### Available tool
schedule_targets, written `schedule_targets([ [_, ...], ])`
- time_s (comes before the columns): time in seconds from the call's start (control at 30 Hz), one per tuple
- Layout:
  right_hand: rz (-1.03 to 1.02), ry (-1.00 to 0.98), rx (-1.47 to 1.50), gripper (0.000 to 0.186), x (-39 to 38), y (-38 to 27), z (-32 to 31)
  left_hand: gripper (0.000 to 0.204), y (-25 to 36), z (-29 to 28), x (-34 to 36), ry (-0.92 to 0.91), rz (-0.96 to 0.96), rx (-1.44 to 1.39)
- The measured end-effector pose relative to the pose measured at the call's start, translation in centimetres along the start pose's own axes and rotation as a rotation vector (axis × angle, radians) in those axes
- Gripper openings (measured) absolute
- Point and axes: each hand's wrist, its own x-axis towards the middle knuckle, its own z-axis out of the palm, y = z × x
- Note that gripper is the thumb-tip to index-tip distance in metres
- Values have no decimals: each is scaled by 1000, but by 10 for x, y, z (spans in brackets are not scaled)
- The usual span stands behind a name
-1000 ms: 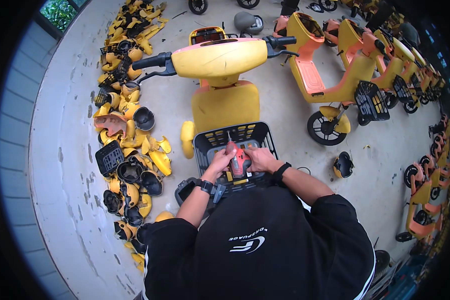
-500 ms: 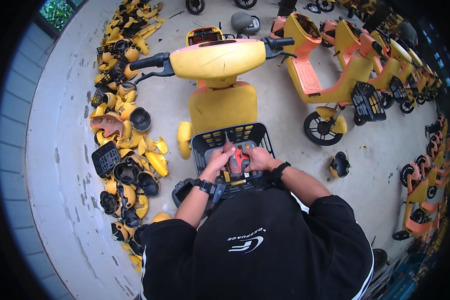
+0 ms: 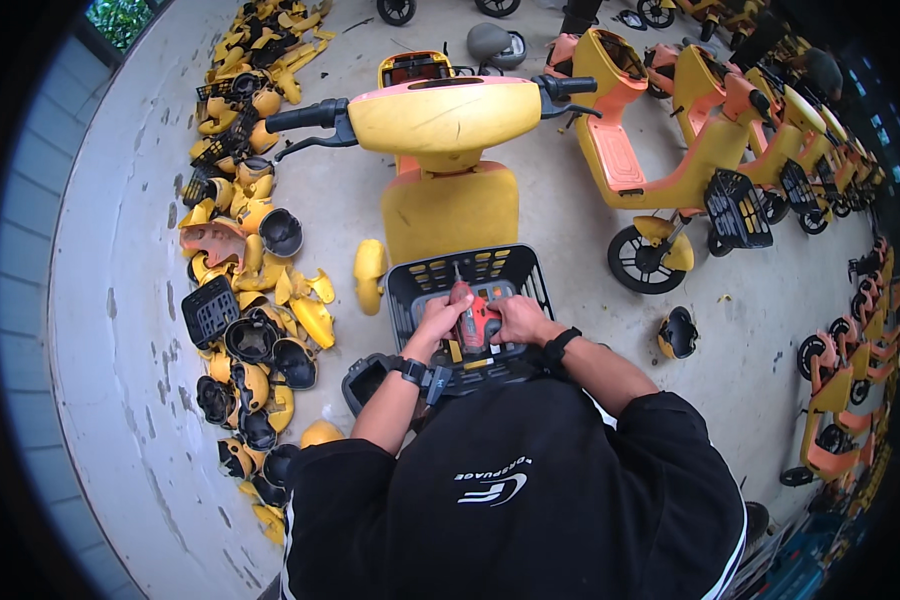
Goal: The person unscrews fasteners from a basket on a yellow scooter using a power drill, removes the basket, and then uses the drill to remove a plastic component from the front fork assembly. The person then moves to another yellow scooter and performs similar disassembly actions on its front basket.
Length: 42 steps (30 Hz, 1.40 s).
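A red-and-grey cordless drill (image 3: 473,322) is inside a black plastic basket (image 3: 400,300) on the front of a yellow scooter (image 3: 450,215). Its bit points away from me, at the basket's far wall. My left hand (image 3: 440,322) is closed around the drill's left side, near its nose. From the right, my right hand (image 3: 520,320) is closed on its handle side; part of those fingers is hidden. Above the basket sit the scooter's yellow head cover (image 3: 445,115) and its black handlebar grips.
Yellow helmets and broken panels (image 3: 255,340) lie in a long heap on the left. A loose yellow part (image 3: 369,275) lies beside the basket. One helmet (image 3: 678,332) rests on the floor at right. Several yellow-and-pink scooters (image 3: 620,150) stand farther right.
The view has shifted slightly, so the scooter appears a little to the right. Both hands stay on the drill, in nearly the same place in the basket.
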Motion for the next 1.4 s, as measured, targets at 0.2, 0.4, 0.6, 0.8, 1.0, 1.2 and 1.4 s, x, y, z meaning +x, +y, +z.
schedule_targets([
  [0.2,-27,-17,-22,58,-3,4,2,68,-12,-21,39,100,-87,-313],
  [0.4,-166,26,-16,54,-7,13,-5,46,-15,-17,72,-218,-49,-716],
  [0.6,-194,9,-48,59,-22,3,-19,20,-16,-11,79,-170,49,-802],
  [0.8,-179,-56,-109,65,-35,4,-26,24,-5,-26,39,161,215,-488],
  [1.0,-116,-6,-160,65,-25,6,-27,20,-53,-129,-54,492,238,-413],
  [1.2,-116,17,-153,58,-12,8,-25,20,-196,-190,-103,715,-279,-329],
  [1.4,-129,2,-128,60,-10,13,-26,19,-159,-165,-102,826,135,-251],
])
